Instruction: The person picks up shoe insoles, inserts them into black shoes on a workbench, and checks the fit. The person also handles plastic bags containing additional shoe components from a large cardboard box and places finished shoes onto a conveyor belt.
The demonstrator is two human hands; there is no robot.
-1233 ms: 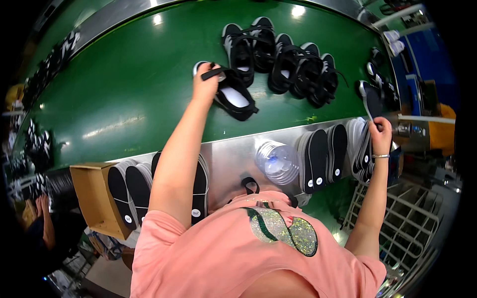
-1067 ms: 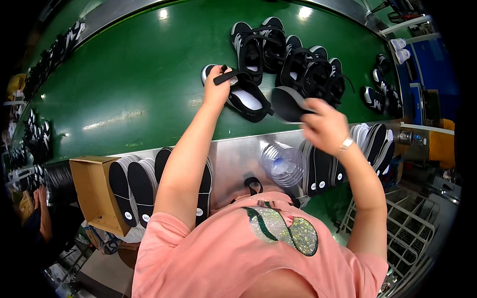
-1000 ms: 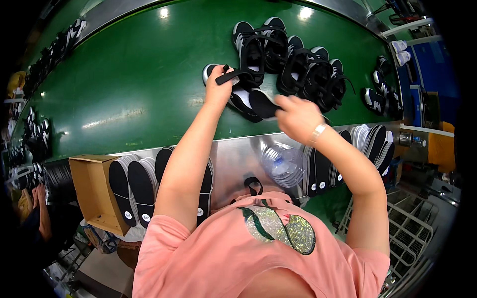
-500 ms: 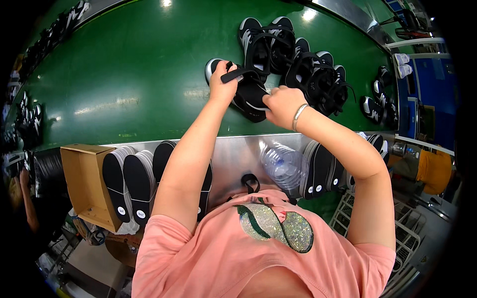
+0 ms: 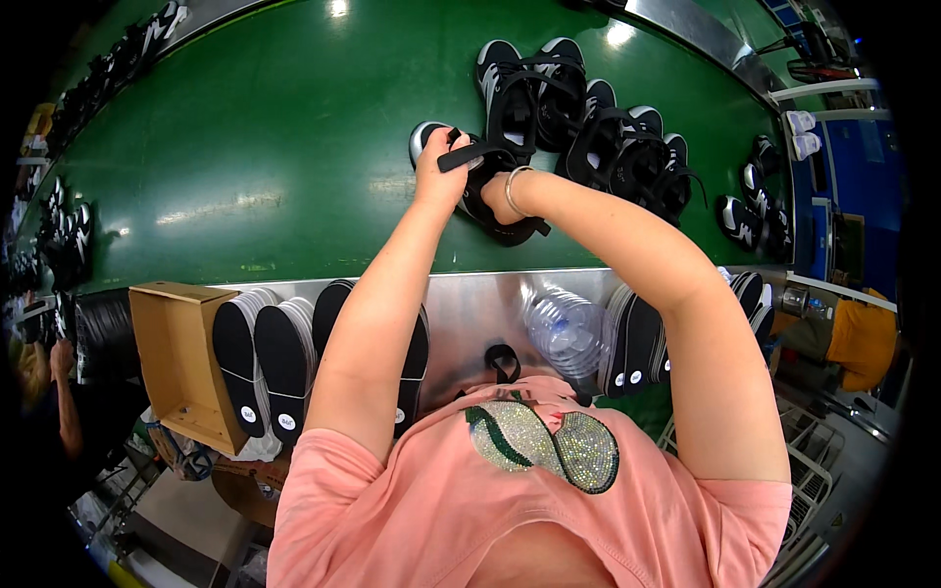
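Observation:
A black sneaker (image 5: 512,233) with a silver-grey toe lies on the green work surface, its toe pointing up and left. My left hand (image 5: 437,174) is closed round its front part, where a black strap (image 5: 469,155) sticks out beside the fingers. Wearing a silver bangle (image 5: 512,192), my right hand (image 5: 497,201) reaches down into the sneaker's opening. Its fingers are hidden inside the shoe. Just beyond stand more black sneakers (image 5: 508,98) with loose straps and laces, close to my right forearm.
Bundled black insoles (image 5: 284,363) line the metal ledge (image 5: 470,328) before me, beside an open cardboard box (image 5: 186,363). A clear plastic bottle-like container (image 5: 564,328) lies right of centre. More shoes stand at the far left and right (image 5: 740,220). A co-worker's arm (image 5: 65,402) shows at left.
My right hand has moved left from the sneaker's heel edge into its opening. The left hand keeps its hold on the front. The whole view has shifted slightly.

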